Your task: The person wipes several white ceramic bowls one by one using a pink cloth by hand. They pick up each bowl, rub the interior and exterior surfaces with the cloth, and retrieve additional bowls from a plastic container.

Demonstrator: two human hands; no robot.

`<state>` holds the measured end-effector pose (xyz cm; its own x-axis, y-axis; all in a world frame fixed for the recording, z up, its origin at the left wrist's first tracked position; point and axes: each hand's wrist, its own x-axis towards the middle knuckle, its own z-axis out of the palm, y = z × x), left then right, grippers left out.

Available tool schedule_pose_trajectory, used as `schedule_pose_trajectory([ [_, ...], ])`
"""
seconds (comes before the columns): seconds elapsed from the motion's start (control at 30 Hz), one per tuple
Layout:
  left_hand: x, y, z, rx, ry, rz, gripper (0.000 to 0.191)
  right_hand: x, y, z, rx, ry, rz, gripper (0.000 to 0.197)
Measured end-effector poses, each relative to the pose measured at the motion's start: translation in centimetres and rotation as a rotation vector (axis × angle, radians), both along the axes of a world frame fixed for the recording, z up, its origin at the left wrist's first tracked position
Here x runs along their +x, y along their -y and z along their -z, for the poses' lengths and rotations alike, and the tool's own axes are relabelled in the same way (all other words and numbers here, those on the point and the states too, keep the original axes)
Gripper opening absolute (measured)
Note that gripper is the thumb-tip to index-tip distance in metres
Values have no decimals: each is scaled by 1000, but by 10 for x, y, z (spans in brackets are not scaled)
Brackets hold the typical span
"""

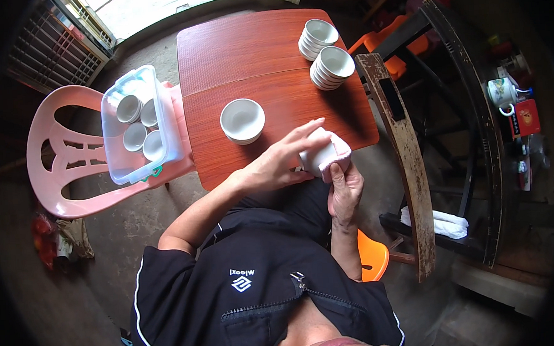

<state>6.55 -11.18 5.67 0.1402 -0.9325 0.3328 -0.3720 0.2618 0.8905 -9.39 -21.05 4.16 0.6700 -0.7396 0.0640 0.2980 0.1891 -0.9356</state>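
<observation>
My right hand [346, 186] grips a pale pink cloth [337, 158] that is wrapped around a white bowl [311, 161] near the front right edge of the table. Against the bowl's other side rests my left hand [288, 156], its fingers spread and its thumb low on the bowl. To the left of my hands a short stack of white bowls [242, 121] sits on the red-brown wooden table [233, 48]. Two taller stacks of white bowls [331, 69] stand at the table's far right corner.
Left of the table, a clear plastic bin [110, 134] with several bowls sits on a pink plastic chair [45, 152]. On the right stand worn dark wooden frames [410, 166] with a white towel [449, 225] low between them. An orange stool [373, 257] is beside me.
</observation>
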Motion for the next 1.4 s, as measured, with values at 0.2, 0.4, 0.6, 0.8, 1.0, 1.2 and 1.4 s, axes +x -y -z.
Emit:
schedule_pose_trajectory([
  [0.2, -10, 6, 33, 186, -1028, -49, 79, 0, -8, 8, 32, 60, 72, 18],
  [0.4, -12, -3, 16, 108, -345, -104, 84, -5, -7, 2, -70, -148, -31, 23],
  [0.6, -20, -2, 13, 41, -78, -132, 76, 3, 5, 19, 154, -88, 129, 25],
  [0.8, -17, -16, 27, 342, -1203, 204, 42, 6, 24, 35, 546, 70, -82, 30],
  [1.0, -26, -13, 30, 154, -1289, 75, 46, 8, 53, 26, 553, 231, 253, 46],
  [1.2, -19, -16, 19, 164, -1027, 110, 37, 3, -2, -45, -1204, -387, -53, 47],
  [1.4, -33, -16, 11, 217, -798, 226, 24, 14, 21, -2, -69, -190, -231, 26],
])
